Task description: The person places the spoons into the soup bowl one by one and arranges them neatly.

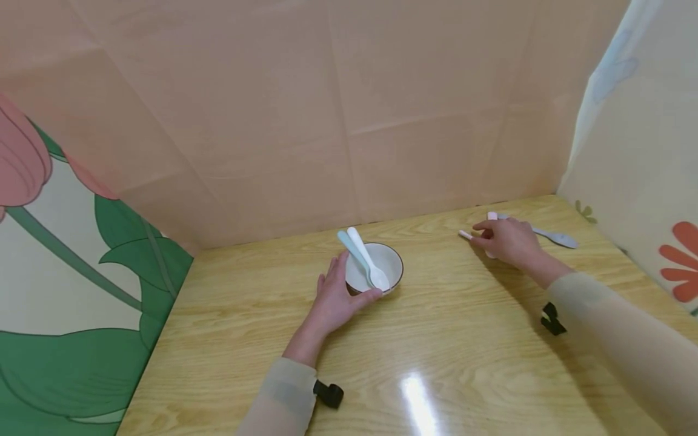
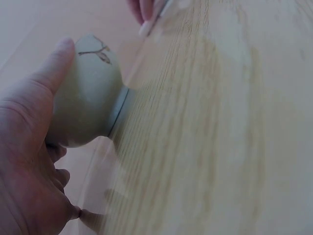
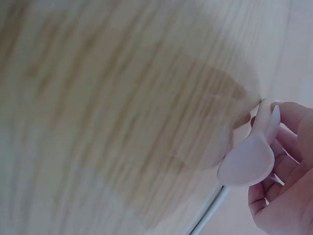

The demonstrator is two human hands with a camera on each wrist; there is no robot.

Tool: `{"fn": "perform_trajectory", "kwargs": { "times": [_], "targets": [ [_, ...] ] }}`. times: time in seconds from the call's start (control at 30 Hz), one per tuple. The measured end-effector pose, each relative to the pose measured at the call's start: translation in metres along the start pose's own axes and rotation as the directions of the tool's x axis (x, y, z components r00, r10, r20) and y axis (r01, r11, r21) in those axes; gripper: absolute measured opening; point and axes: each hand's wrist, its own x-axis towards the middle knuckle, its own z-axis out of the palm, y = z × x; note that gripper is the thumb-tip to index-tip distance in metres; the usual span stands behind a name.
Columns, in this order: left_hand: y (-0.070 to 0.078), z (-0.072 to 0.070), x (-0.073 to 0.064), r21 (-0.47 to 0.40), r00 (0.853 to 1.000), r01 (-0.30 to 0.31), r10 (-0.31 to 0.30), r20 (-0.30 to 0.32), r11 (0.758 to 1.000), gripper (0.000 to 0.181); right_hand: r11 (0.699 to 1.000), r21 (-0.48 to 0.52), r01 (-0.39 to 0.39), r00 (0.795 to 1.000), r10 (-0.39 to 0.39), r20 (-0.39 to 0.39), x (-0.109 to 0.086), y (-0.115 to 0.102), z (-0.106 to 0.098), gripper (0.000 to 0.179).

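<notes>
My left hand holds a small white bowl with a dark rim, thumb at the near side and fingers along the left. A white spoon and a light-blue spoon lean inside it. In the left wrist view the bowl's outside bears a brown twig pattern. At the right, my right hand pinches a thin pale-pink utensil; its other end is hidden. Beneath this hand lies a pale-pink spoon, its bowl facing the wrist camera. A grey-blue spoon lies just beyond the hand.
The wood-grain table runs back to a plain peach backdrop. Floral panels stand on the left and right. A black strap piece hangs at the left cuff, another at the right.
</notes>
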Motion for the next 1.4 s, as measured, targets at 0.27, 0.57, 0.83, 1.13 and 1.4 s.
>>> {"fn": "perform_trajectory", "kwargs": {
  "times": [0.27, 0.57, 0.83, 1.13, 1.4],
  "targets": [
    [0.000, 0.000, 0.000, -0.007, 1.000, 0.004, -0.004, 0.000, 1.000, 0.116, 1.000, -0.024, -0.004, 1.000, 0.004, 0.012, -0.001, -0.004, 0.000, 0.037],
    [-0.003, 0.002, 0.001, 0.008, 1.000, 0.013, -0.013, 0.012, 1.000, 0.116, 0.998, 0.060, -0.034, 0.997, 0.031, 0.065, 0.000, -0.007, -0.003, 0.044],
    [-0.002, 0.001, 0.001, 0.000, 1.000, 0.016, -0.016, 0.011, 1.000, 0.117, 0.961, 0.247, -0.127, 0.986, 0.094, 0.140, 0.003, -0.018, -0.012, 0.053],
    [-0.002, 0.000, 0.000, 0.002, 1.000, 0.019, -0.019, 0.011, 1.000, 0.117, 0.916, 0.391, -0.090, 0.993, 0.050, 0.110, 0.005, -0.034, -0.020, 0.059],
    [0.000, 0.000, 0.000, 0.003, 0.999, 0.030, -0.030, 0.011, 1.000, 0.118, 0.879, 0.474, -0.047, 0.998, 0.024, 0.054, 0.009, -0.054, -0.023, 0.062]
  ]
}}
